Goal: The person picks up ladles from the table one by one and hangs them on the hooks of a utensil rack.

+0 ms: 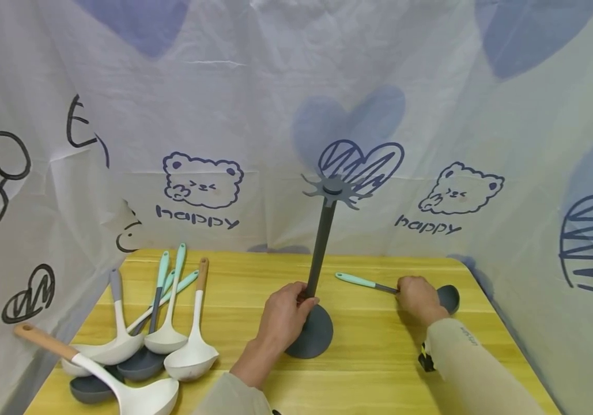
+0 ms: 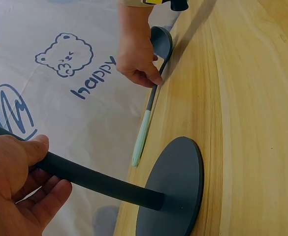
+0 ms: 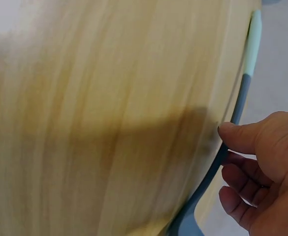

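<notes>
A dark grey utensil stand [image 1: 322, 248] with a round base and a ring of hooks on top stands upright mid-table. My left hand [image 1: 284, 314] grips its pole just above the base, thumb on one side and fingers curled behind. To the right lies a ladle [image 1: 357, 280] with a mint-green handle and dark grey bowl. My right hand [image 1: 418, 298] pinches its dark shaft between thumb and fingers near the bowl, as the right wrist view shows on the shaft [image 3: 240, 101]. In the left wrist view the ladle [image 2: 142, 137] lies along the table's far edge.
At the left of the wooden table [image 1: 374, 369] lies a heap of several ladles, among them a white one with a wooden handle [image 1: 192, 354] and a dark-bowled one [image 1: 143, 363]. A patterned white cloth [image 1: 275, 115] hangs behind the table and at both sides.
</notes>
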`<act>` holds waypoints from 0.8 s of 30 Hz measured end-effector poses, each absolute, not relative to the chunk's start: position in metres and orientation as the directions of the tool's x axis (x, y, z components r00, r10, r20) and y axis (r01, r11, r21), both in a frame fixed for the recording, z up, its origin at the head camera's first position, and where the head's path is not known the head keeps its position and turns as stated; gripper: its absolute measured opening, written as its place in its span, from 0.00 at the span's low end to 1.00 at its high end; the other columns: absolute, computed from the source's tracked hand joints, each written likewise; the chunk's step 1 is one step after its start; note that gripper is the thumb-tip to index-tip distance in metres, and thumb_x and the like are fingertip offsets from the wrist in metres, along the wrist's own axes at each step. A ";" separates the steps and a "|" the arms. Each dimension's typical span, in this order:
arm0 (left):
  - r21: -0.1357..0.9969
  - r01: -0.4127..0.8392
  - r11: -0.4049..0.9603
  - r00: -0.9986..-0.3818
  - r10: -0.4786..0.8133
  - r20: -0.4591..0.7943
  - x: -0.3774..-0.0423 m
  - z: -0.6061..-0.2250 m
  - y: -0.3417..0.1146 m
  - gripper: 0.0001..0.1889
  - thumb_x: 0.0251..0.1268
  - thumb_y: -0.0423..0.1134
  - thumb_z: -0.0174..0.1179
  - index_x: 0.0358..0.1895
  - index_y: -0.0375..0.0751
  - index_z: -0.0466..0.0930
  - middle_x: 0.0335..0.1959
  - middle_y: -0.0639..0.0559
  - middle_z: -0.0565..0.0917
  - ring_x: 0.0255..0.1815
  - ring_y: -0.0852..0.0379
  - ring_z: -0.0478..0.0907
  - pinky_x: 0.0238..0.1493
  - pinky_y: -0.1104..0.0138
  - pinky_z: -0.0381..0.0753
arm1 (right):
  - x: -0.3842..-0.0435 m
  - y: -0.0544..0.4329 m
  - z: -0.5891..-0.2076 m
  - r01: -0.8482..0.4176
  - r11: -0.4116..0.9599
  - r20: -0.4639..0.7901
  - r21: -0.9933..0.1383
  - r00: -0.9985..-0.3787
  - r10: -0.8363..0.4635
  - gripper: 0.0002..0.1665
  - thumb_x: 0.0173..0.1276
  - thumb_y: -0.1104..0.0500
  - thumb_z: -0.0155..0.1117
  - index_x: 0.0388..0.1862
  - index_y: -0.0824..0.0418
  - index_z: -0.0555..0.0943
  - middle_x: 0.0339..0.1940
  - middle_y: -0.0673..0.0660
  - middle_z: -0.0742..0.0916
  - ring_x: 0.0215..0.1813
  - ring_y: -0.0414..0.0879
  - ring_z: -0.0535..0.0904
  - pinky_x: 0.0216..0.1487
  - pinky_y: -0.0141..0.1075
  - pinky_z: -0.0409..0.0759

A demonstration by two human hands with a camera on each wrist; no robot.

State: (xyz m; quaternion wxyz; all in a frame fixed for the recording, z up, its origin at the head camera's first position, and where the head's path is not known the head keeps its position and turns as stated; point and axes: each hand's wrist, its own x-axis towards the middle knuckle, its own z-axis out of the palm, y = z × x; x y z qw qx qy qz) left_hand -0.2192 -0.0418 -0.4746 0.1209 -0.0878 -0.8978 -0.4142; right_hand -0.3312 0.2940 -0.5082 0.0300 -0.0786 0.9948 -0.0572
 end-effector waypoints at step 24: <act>0.716 0.264 0.646 -0.953 0.060 0.297 -0.220 -0.476 -0.042 0.10 0.73 0.45 0.68 0.49 0.45 0.87 0.40 0.54 0.87 0.39 0.56 0.87 0.39 0.65 0.86 | -0.315 0.276 -0.472 -0.199 0.919 0.261 -0.341 -0.959 -0.111 0.11 0.79 0.57 0.65 0.48 0.65 0.87 0.35 0.59 0.91 0.29 0.49 0.81 0.33 0.47 0.80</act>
